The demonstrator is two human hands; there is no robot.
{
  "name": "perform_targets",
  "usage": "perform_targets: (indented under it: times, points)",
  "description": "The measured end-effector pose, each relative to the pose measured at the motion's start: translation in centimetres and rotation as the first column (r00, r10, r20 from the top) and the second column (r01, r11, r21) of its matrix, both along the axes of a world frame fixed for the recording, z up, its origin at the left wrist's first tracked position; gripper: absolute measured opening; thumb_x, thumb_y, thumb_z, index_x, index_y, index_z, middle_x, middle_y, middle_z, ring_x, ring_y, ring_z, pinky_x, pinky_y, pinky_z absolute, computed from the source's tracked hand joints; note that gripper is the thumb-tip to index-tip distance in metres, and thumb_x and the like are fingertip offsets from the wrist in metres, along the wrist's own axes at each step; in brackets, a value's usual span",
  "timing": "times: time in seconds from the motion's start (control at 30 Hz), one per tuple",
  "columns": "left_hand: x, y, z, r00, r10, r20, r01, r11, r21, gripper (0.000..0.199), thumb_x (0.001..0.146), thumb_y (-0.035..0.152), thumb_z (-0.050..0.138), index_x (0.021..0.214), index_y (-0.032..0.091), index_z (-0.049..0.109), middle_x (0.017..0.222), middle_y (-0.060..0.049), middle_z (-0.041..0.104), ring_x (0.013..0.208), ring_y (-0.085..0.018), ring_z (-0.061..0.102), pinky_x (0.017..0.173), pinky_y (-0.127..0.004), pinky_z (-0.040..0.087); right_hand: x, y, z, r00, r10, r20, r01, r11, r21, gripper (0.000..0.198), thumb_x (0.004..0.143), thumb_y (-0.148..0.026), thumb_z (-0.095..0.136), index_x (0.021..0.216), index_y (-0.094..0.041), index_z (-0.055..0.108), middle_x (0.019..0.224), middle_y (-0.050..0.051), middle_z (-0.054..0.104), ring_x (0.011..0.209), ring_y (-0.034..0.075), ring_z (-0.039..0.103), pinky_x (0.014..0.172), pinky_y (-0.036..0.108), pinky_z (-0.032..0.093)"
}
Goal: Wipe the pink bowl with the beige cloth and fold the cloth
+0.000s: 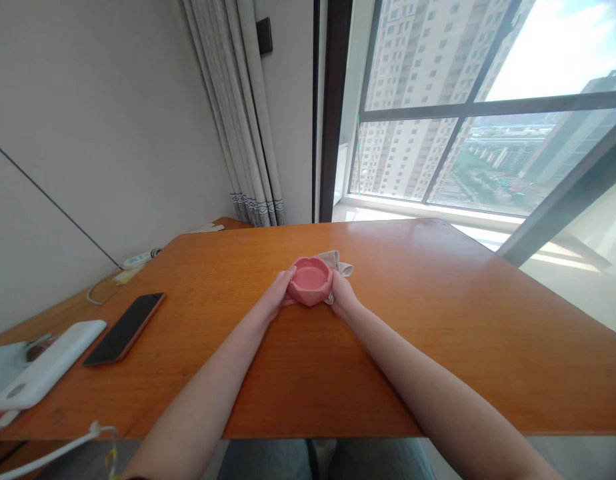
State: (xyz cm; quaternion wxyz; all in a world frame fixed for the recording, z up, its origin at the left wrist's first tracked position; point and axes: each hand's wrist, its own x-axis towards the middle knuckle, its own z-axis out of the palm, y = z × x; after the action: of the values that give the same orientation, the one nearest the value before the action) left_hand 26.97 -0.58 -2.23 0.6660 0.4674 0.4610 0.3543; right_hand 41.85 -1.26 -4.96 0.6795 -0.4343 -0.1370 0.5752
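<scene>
A pink ashtray [311,285], a small faceted dish with a notched rim, is held between both hands above the middle of the wooden table. My left hand [280,291] is closed on its left side, thumb at the rim. From the right, my right hand [342,293] grips the opposite side, with a light grey cloth [333,260] bunched in it. The cloth sticks out behind the ashtray, and a bit shows below it near my right fingers. Most fingers of both hands are hidden. The inside of the ashtray looks bare.
On the left of the table [213,267] lie a black phone [125,329] and a white power bank [51,363] with a cable. Beyond them, a power strip [137,259] sits by the wall. A curtain [248,120] and a large window [468,110] stand behind.
</scene>
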Motion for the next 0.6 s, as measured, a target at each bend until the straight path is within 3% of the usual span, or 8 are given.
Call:
perform_targets:
  times: [0.13,0.4,0.6]
  points:
    - [0.5,-0.4,-0.1,0.999,-0.041,-0.025,0.042,0.999,0.026,0.048,0.074,0.054,0.060,0.112,0.025,0.059,0.114,-0.005,0.064,0.098,-0.022,0.060,0.066,-0.027,0.051,0.3,-0.1,0.3,0.996,-0.052,0.069,0.056,0.997,-0.055,0.015,0.079,-0.026,0.053,0.085,-0.017,0.064,0.082,0.003,0.072,0.076,0.015,0.067,0.064,0.021,0.053]
    - [0.7,0.4,-0.5,0.943,0.263,0.206,-0.273,0.962,0.024,0.042,0.084,0.052,0.047,0.114,0.025,0.060,0.117,-0.004,0.064,0.104,-0.022,0.060,0.075,-0.032,0.053,-2.3,-1.7,0.6,0.995,0.010,0.101,-0.020,0.996,0.091,0.023,0.081,-0.034,0.059,0.099,-0.021,0.062,0.110,0.004,0.069,0.105,0.016,0.063,0.082,0.024,0.054]
    - [0.4,1.2,-1.1,0.897,0.322,0.302,-0.387,0.902,0.190,0.040,0.085,0.050,0.049,0.109,0.021,0.062,0.119,-0.004,0.064,0.113,-0.020,0.056,0.094,-0.032,0.046,-1.7,-1.1,0.0,0.985,0.109,0.135,-0.116,0.992,0.040,0.020,0.079,-0.032,0.063,0.095,-0.020,0.064,0.102,0.006,0.071,0.098,0.020,0.066,0.085,0.031,0.053]
